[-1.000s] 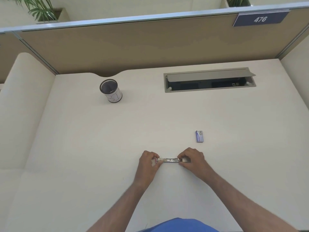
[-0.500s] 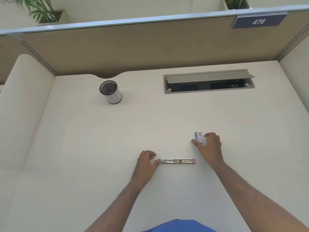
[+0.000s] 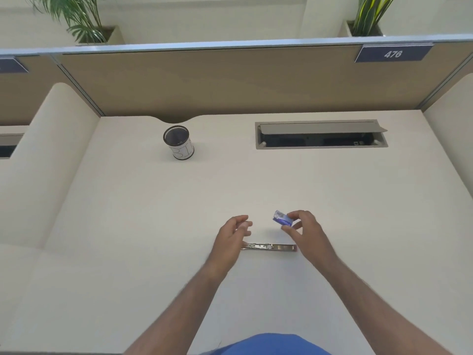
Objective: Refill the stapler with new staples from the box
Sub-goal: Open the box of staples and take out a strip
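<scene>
The stapler (image 3: pixel 270 247) lies opened out flat on the desk, a thin metal strip with a reddish right end. My right hand (image 3: pixel 305 233) holds the small blue staple box (image 3: pixel 282 218) between thumb and fingers, lifted just above and behind the stapler. My left hand (image 3: pixel 230 239) hovers over the stapler's left end with its fingers apart and nothing in it; it hides that end.
A black mesh pen cup (image 3: pixel 178 145) stands at the back left of the desk (image 3: pixel 358 213). An open cable hatch (image 3: pixel 321 134) is set into the back right. A beige partition (image 3: pixel 230 80) closes off the far edge.
My right hand left the stapler, reached the staple box and has lifted it toward the middle. My left hand let go of the stapler's left end and rose with open fingers.
</scene>
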### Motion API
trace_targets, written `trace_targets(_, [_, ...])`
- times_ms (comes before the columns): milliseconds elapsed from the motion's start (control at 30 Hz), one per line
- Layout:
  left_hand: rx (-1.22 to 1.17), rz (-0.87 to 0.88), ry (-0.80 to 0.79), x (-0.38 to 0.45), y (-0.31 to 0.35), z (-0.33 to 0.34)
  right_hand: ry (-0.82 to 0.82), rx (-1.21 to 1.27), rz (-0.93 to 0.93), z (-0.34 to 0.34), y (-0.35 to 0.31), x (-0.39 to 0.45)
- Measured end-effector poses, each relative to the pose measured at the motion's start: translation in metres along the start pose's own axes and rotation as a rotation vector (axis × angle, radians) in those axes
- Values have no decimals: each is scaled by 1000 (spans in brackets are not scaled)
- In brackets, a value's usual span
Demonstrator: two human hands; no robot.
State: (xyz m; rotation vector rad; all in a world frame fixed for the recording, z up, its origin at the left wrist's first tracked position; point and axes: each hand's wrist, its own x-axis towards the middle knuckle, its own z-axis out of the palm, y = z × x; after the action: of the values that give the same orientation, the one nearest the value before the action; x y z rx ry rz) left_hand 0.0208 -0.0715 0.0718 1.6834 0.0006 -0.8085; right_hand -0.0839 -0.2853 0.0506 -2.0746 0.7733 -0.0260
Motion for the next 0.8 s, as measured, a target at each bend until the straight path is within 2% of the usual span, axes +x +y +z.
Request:
trace_targets(133, [-201,-90,-47,-15,14,6,-51,42,-159,4,-27,-25])
trace_targets(267, [-278,-76,-119,-30,21,4,-56,30,-243,4,-46,-39])
trace_targets(567, [-329,-7,-171,-48,26,-13,-100,79,-350,-5,-71,-52])
trace_targets(800, [-342,48,-125,-55,27,-19,-127,163,-386,-11,-78,-58])
